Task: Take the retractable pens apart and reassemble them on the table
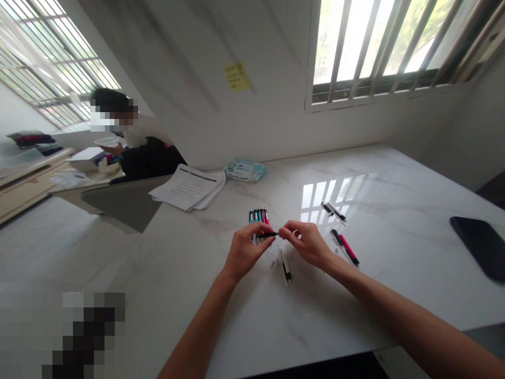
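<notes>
Between the thumb and fingers of my left hand (245, 251) is a black pen barrel (268, 235), lying roughly level. Its light-coloured right end meets the pinched fingertips of my right hand (310, 242), which hide any small piece there. Just behind my left hand, several assembled pens (258, 215) with teal, black and red parts lie side by side, partly covered by the fingers. On the table below my hands are loose white and black pen parts (284, 267). Right of my right hand lie a red pen barrel (349, 248) and a black part (336, 237).
More pen parts (334, 210) lie farther back. A phone (479, 247) rests at the right. Printed papers (187, 187) and a wet-wipes pack (245, 171) lie along the marble-patterned table's (394, 210) back. Another person (145, 142) sits beyond a grey chair back (122, 202) at left.
</notes>
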Demonstrator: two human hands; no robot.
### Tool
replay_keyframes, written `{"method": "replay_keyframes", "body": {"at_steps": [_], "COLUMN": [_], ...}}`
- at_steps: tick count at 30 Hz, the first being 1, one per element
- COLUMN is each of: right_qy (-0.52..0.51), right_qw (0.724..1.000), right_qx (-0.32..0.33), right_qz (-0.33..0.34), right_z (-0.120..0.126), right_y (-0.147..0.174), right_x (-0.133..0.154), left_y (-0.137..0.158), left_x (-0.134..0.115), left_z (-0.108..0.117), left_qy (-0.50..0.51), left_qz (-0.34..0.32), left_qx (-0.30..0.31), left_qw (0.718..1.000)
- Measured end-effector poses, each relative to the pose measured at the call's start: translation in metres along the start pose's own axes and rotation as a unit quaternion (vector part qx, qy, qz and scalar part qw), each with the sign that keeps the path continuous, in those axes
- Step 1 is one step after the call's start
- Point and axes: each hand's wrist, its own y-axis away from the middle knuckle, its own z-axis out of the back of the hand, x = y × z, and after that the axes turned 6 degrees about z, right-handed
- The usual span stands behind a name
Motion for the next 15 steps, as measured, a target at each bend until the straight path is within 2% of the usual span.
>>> {"method": "replay_keyframes", "body": {"at_steps": [9,15], "right_qy": [-0.024,0.044], "right_qw": [0.997,0.997], "right_qx": [0.003,0.019], "right_qz": [0.076,0.059], "right_z": [0.0015,0.0022], "right_y": [0.0001,-0.0006], "right_x": [0.0013,-0.0015], "left_y": [0.0000,0.0003], "left_x": [-0.0003,-0.0012], "left_z": [0.0018,0.0008], "left_qy": [-0.008,-0.002], "left_qz": [-0.003,-0.011], "left_qx": [0.006,0.012], "left_qw": [1.000,1.000]}}
